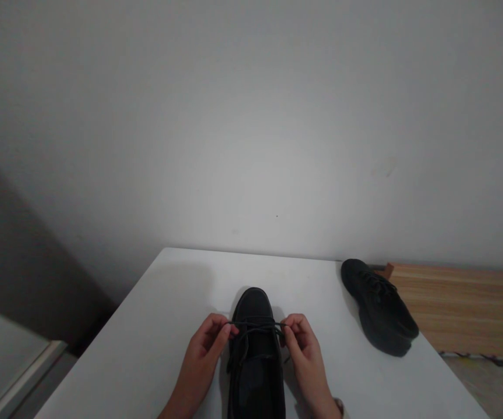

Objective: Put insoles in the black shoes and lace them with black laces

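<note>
A black lace-up shoe (254,302) lies on the white table with its toe pointing away from me. Its thin dark shoelace (255,324) runs across the front of the opening. On the left side of the shoe, my left hand (205,355) pinches one part of the shoelace between thumb and fingers. My right hand (304,358) pinches the lace on the other side. Between the two hands the lace stretches over the shoe, with some strands looped or crossed. The heel of the shoe is cut off by the bottom of the view.
A second black laced shoe (380,308) rests near the table's right edge. The white table (146,337) meets a pale wall (251,128) at the back. Beyond the right edge is a wood-grain surface (465,308). A light-coloured panel (7,361) stands at the lower left.
</note>
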`<action>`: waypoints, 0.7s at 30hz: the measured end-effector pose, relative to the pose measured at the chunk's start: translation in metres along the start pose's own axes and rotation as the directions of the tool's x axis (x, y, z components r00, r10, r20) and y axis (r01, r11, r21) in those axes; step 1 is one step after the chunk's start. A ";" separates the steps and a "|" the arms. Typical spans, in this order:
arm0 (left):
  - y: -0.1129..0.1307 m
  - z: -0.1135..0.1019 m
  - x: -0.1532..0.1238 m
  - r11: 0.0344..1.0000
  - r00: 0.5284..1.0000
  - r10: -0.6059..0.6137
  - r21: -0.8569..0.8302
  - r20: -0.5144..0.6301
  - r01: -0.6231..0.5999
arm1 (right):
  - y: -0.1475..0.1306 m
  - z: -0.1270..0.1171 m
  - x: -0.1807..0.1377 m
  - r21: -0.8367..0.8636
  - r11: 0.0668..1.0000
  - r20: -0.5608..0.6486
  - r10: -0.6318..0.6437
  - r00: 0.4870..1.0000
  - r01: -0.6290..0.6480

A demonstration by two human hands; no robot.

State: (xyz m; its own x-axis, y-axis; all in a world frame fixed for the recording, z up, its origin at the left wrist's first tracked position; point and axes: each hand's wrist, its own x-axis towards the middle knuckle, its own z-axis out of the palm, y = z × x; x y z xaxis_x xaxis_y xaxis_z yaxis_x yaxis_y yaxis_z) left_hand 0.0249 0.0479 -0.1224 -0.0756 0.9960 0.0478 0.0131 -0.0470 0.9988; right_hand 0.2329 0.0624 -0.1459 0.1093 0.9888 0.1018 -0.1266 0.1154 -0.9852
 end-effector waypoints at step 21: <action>-0.015 -0.003 0.008 0.999 0.988 -0.035 -0.023 0.148 0.039 | 0.015 -0.007 -0.006 0.055 0.995 0.081 0.084 0.993 -0.088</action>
State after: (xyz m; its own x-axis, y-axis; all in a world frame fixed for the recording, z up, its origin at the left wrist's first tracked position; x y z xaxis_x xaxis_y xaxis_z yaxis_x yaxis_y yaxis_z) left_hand 0.0215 0.0561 -0.1369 0.0721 0.9973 0.0105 -0.0124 -0.0096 0.9999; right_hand 0.2370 0.0578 -0.1621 0.0176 0.9994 0.0298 -0.1901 0.0326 -0.9812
